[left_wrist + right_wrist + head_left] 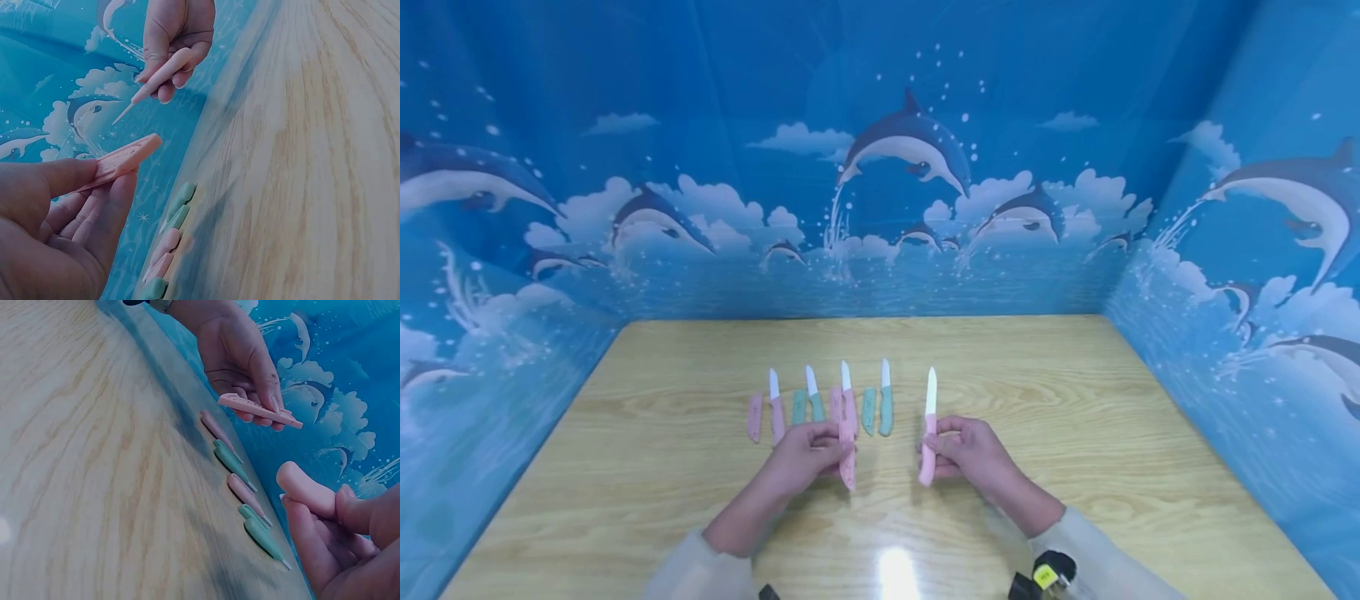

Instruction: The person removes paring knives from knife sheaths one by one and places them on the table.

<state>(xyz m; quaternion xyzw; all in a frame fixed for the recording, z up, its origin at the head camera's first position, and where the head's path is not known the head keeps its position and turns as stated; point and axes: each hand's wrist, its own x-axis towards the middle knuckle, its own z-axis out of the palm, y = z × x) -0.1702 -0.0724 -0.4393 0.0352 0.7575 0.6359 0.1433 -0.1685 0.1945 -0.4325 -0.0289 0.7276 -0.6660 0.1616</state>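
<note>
My left hand [805, 454] pinches a pink knife sheath [847, 471] between thumb and fingers, above the table. To its right, my right hand [976, 452] grips a paring knife by its pink handle [928, 467], its white blade [932, 392] bare and pointing away from me. Sheath and knife are held apart, roughly parallel in the head view. Seen from the left wrist, the sheath [128, 159] lies between thumb and fingertips. In the right wrist view the pink handle [306, 489] rests across the fingers with the thumb against it; the blade is hidden there.
Beyond my hands a row of knives and sheaths lies on the wooden table [1037, 375]: a pink sheath [755, 418], a pink knife [777, 408], a green sheath [799, 407], a green knife [815, 396], then another pink pair and green pair. A dolphin-print curtain [880, 275] surrounds the table.
</note>
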